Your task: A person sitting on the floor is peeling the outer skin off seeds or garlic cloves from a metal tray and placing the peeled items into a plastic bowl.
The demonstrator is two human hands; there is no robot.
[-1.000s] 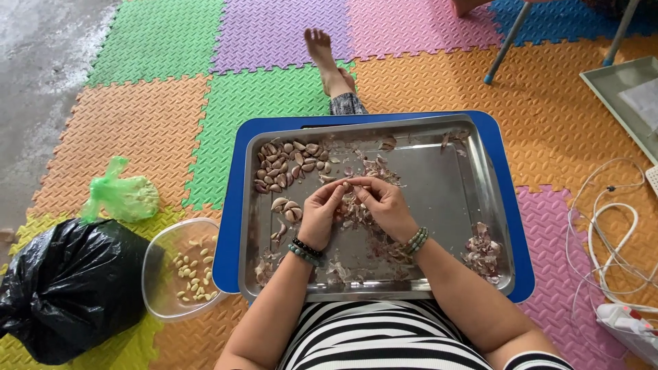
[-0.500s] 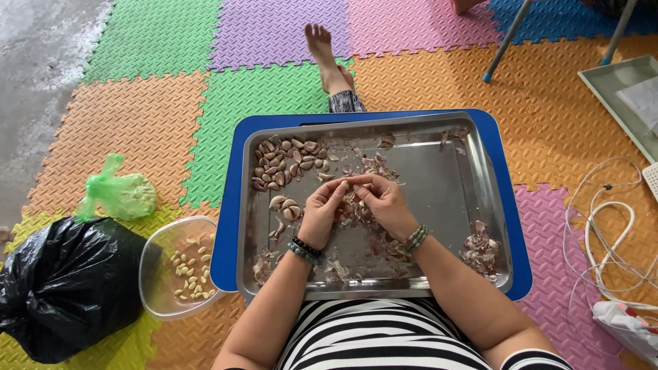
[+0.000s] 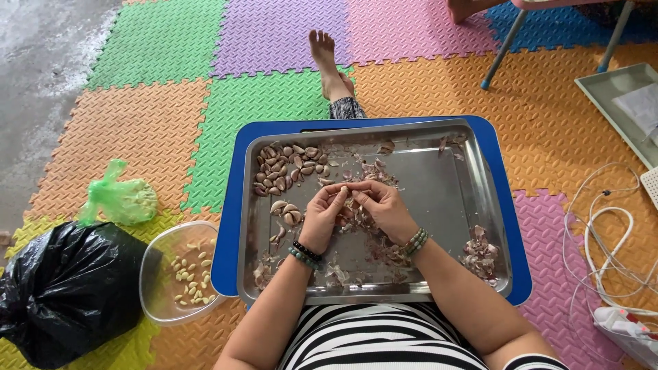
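I've got both hands meeting mid-tray: left hand (image 3: 322, 216) and right hand (image 3: 384, 205) pinched shut on one garlic clove (image 3: 347, 199), with the unpeeled pile (image 3: 288, 164) far left in the steel tray (image 3: 445, 178).

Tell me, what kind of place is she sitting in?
Probably the floor of a home, maybe a play or work corner. Colourful interlocking foam mats cover the floor beside bare concrete; chair legs stand behind, and a metal tray of garlic cloves rests on the person's lap.
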